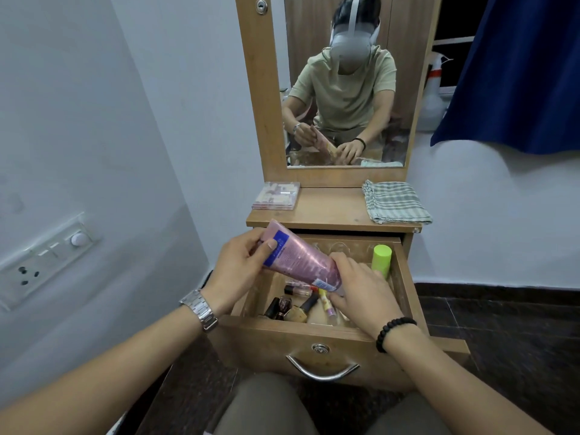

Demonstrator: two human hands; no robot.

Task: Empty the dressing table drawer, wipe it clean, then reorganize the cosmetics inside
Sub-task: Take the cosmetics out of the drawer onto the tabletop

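Note:
The wooden drawer (pixel 317 343) of the dressing table is pulled out in front of me. My left hand (pixel 235 271) grips the upper end of a pink tube (pixel 301 255) held slanted above the drawer. My right hand (pixel 357 290) holds the tube's lower cap end, its fingers reaching down into the drawer. Inside lie several nail polish bottles (pixel 298 306), a small yellow and pink tube (pixel 326 302) and an upright lime-green capped bottle (pixel 381 260) at the back right corner.
On the table top (pixel 332 208) sit a clear plastic cosmetics case (pixel 276 196) at the left and a folded checked cloth (pixel 395 202) at the right. A mirror (pixel 342 80) stands behind. A wall socket panel (pixel 44 259) is at the left, a blue curtain (pixel 518 73) at the right.

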